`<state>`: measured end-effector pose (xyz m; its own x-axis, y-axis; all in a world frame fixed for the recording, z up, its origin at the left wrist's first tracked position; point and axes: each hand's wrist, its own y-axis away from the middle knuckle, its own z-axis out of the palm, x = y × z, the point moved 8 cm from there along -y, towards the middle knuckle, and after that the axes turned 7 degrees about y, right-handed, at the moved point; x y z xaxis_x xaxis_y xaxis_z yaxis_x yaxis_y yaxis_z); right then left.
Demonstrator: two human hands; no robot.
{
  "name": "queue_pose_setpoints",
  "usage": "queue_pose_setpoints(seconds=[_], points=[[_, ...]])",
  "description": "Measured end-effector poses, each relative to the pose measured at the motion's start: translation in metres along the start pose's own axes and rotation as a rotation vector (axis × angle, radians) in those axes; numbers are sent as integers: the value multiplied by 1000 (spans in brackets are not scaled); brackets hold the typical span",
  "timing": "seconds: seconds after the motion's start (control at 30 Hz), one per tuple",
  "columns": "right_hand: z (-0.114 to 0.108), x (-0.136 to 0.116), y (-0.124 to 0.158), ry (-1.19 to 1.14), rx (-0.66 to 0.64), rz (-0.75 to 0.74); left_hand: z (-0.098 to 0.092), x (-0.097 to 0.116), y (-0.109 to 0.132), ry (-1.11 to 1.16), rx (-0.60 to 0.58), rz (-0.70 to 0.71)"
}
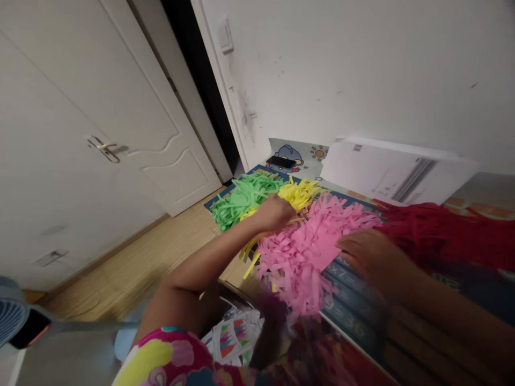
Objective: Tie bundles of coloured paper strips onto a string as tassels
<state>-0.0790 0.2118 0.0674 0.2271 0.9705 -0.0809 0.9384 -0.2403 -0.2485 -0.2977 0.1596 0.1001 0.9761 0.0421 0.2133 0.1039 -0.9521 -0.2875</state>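
Pink paper strips, one of four shredded heaps, lie on a blue printed mat. The right hand, blurred, sits spread at their edge. The left hand, fingers bunched, presses where yellow strips meet green strips; any pinch cannot be made out. Dark red strips run off the frame's right edge. One black phone lies beyond.

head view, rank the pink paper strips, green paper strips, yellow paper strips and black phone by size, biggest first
1. pink paper strips, though nearer the camera, so their lead is unsure
2. green paper strips
3. yellow paper strips, partly hidden by the left hand
4. black phone
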Motion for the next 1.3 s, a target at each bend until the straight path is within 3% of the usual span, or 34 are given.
queue_pose_setpoints(seconds=[0.1,0.17,0.27,0.37,0.47,0.53,0.6,0.73,0.87,1.03,1.3], points=[[30,-36,-49,8,-120,-148,36,25,7,-111,-315,12],[45,-47,-77,19,-138,-148,35,16,17,-175,-364,-46],[57,-46,-91,51,-149,-115,15,-13,41,-240,-324,-145],[59,-37,-80,84,-155,-67,-6,-42,72,-279,-260,-263],[57,-32,-71,114,-155,-18,-25,-53,88,-305,-150,-370],[57,-32,-70,128,-159,-7,-33,-48,82,-315,-52,-400],[58,-34,-72,140,-166,-7,-29,-35,62,-263,-22,-341],[60,-35,-73,166,-172,-4,19,-9,12,-53,-210,-142],[62,-35,-70,172,-160,2,57,-18,-19,33,-314,-167],[65,-33,-67,148,-148,10,72,-41,-26,165,-368,-253],[60,-25,-69,83,-124,44,76,-64,-14,439,-324,-370]])
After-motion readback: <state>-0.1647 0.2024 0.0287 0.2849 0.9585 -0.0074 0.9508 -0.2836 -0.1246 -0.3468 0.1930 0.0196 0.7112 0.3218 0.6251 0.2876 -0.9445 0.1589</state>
